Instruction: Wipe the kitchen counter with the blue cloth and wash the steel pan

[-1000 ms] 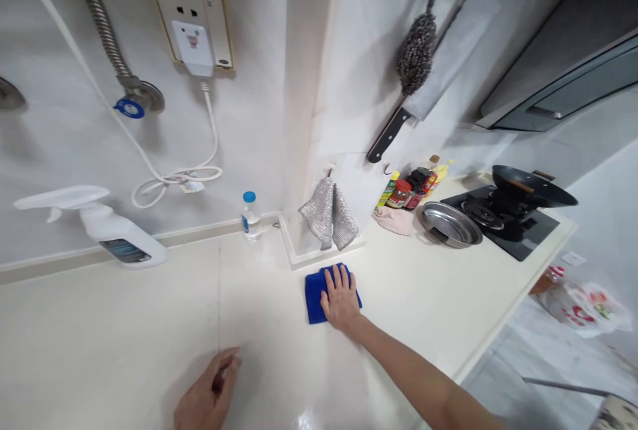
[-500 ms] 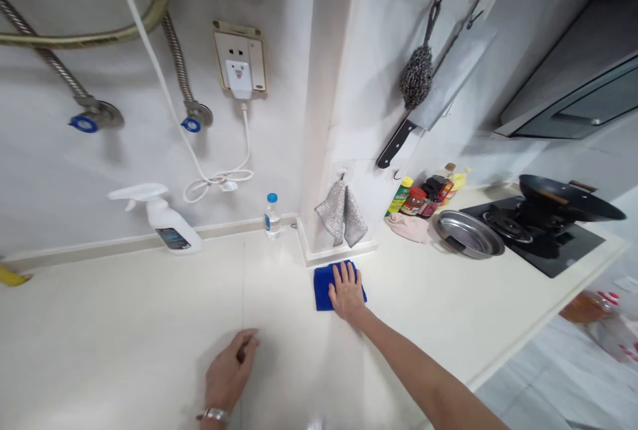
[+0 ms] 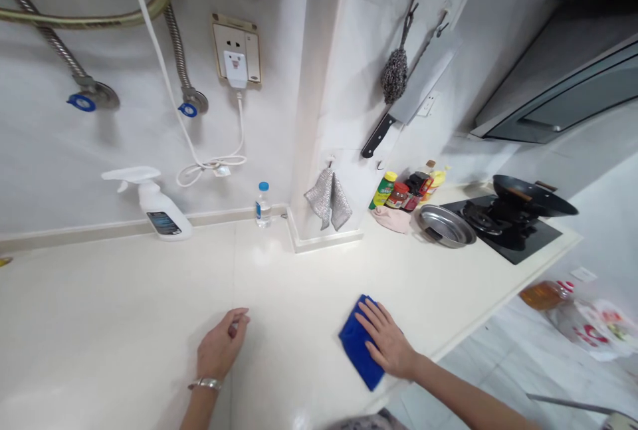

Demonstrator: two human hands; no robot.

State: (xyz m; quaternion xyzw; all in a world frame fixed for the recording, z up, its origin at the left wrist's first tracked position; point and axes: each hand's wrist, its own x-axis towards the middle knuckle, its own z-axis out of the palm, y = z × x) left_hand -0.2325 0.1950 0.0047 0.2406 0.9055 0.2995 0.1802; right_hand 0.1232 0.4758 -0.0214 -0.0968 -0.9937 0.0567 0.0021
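Note:
A folded blue cloth (image 3: 363, 343) lies on the white countertop (image 3: 279, 343), near its front edge. My right hand (image 3: 390, 343) rests flat over the cloth's right side, its fingers stretched out and pressing on it rather than wrapped around it. To the left, my left hand (image 3: 222, 345) hovers over or rests on the counter with curled fingers, the thumb meeting the forefinger. I see nothing held in it. A silver bracelet (image 3: 205, 384) circles that wrist.
Along the back wall stand a white spray bottle (image 3: 162, 211) and a small water bottle (image 3: 263, 205). A cleaver (image 3: 406, 101) and a silver cloth (image 3: 329, 199) hang on the pillar. Rightward are a pink cloth (image 3: 392, 218), a metal pan (image 3: 446, 225) and a wok (image 3: 533, 196) on the stove.
My right hand has slid the blue cloth from the pillar's base toward the counter's front edge and rightward, turning it. My left hand stays curled in nearly the same place. The view has shifted slightly.

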